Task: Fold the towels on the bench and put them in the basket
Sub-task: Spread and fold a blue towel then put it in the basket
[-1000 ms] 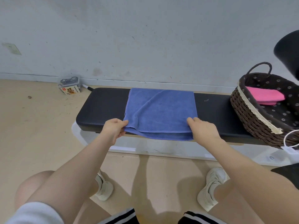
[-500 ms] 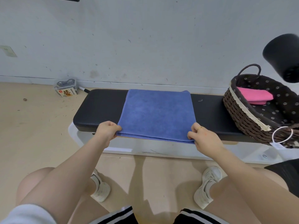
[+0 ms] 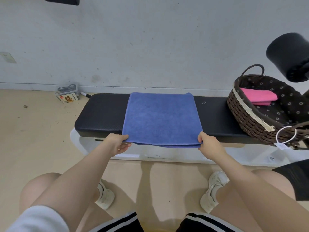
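A blue towel [image 3: 161, 118] lies doubled over across the middle of the black padded bench [image 3: 102, 114], its near edge hanging slightly past the bench front. My left hand [image 3: 117, 143] pinches the towel's near left corner and my right hand [image 3: 208, 145] pinches its near right corner. At the bench's right end stands a dark wicker basket [image 3: 245, 114] with a flowered lining, and a folded pink towel [image 3: 258, 97] lies inside it.
A grey wall runs close behind the bench. A small clear box with a printed card [image 3: 68, 94] sits on the floor at the left. A black padded roller [image 3: 289, 56] juts in above the basket. A white ring tag [image 3: 286, 135] hangs from the basket front.
Both hands have drawn the towel's near edge toward me, past the bench front, and the towel now lies flatter and squarer. The view has shifted a little to the right.
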A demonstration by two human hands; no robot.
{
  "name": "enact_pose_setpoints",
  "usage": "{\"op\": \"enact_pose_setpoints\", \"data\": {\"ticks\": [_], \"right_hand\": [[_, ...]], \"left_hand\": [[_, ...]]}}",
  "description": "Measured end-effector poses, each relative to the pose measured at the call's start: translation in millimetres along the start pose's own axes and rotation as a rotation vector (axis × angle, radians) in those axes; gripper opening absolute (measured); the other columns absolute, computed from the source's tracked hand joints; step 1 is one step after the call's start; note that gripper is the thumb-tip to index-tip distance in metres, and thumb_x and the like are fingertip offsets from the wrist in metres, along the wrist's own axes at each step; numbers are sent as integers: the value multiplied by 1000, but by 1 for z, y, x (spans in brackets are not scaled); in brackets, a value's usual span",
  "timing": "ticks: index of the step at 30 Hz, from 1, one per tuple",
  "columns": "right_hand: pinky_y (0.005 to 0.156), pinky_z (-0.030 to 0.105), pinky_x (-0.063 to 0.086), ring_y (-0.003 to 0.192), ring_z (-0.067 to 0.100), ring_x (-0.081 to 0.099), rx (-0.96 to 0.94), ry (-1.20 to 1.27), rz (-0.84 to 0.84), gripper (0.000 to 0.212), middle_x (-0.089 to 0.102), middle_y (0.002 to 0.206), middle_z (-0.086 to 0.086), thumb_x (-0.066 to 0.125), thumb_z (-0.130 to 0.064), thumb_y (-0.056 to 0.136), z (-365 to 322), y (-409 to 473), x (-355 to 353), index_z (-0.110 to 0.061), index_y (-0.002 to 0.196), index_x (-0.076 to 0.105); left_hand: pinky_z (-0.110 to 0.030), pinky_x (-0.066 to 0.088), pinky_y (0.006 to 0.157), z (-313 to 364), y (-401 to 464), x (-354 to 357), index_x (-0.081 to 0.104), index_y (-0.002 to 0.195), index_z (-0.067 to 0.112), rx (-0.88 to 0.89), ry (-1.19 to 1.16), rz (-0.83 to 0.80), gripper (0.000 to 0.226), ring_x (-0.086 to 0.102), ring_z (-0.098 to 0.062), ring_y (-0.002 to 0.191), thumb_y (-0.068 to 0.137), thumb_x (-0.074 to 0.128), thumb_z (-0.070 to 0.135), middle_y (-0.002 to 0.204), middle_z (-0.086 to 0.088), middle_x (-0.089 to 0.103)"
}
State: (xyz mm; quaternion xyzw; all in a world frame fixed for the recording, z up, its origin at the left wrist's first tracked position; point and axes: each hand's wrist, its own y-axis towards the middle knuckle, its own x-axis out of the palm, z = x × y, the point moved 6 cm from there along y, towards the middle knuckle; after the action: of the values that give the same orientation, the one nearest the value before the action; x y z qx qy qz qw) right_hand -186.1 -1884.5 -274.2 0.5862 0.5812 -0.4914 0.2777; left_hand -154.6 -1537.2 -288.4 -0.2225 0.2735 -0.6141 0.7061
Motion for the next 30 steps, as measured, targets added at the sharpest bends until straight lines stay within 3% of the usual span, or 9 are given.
{"op": "enact_pose_setpoints", "data": {"ticks": [3,6,11,16,19,23,25,30], "right_hand": [[62,32,41,75,29,52,25,188,-10,26,52,80,4,39,4,82,6,-2,-2,-20,73,41],[55,27,42,70,25,63,124,336,-51,20,54,79,3,36,3,83,14,-8,-4,-12,77,48],[66,30,46,73,22,58,118,505,-1,23,61,69,4,45,-2,85,16,-18,-7,-13,69,58],[73,27,48,82,18,61,24,703,-128,20,64,92,6,50,3,87,13,-28,-24,-9,92,65],[77,25,46,90,15,61,-69,729,-207,28,69,101,5,56,3,86,15,-36,-29,-17,103,64],[69,29,43,77,18,58,-73,622,93,14,71,82,10,65,-4,82,22,-38,-43,-18,83,66],[64,28,40,71,18,53,-74,619,128,9,64,73,7,69,-10,80,18,-39,-45,-17,78,65],[69,19,41,84,11,53,-154,535,168,13,54,93,-5,69,-6,80,4,-43,-53,-16,72,64]], "left_hand": [[-27,51,66,2,2,-2,53,92,4,1,26,7,6,63,-17,73,93,54,10,84,-9,63],[-26,51,66,1,-1,-4,49,85,6,-9,70,-37,12,63,-18,73,90,58,9,86,-11,63],[-27,50,63,0,-9,-8,42,90,12,100,80,-39,19,61,-20,72,89,61,8,91,-11,60],[-28,49,65,7,-20,-10,46,97,16,171,2,-62,18,53,-18,66,89,60,8,85,-9,57],[-26,46,62,15,-30,-8,46,96,17,227,-41,-83,17,48,-16,62,90,59,9,81,-8,56],[-26,41,61,22,-42,1,46,91,21,274,-81,-131,17,41,-16,61,93,51,5,79,-7,51],[-26,39,59,22,-43,4,46,92,22,261,-83,-130,19,39,-15,62,92,50,4,81,-6,49],[-26,44,62,18,-41,3,54,85,16,218,-52,-106,19,48,-17,71,89,53,-2,88,-7,53]]}}
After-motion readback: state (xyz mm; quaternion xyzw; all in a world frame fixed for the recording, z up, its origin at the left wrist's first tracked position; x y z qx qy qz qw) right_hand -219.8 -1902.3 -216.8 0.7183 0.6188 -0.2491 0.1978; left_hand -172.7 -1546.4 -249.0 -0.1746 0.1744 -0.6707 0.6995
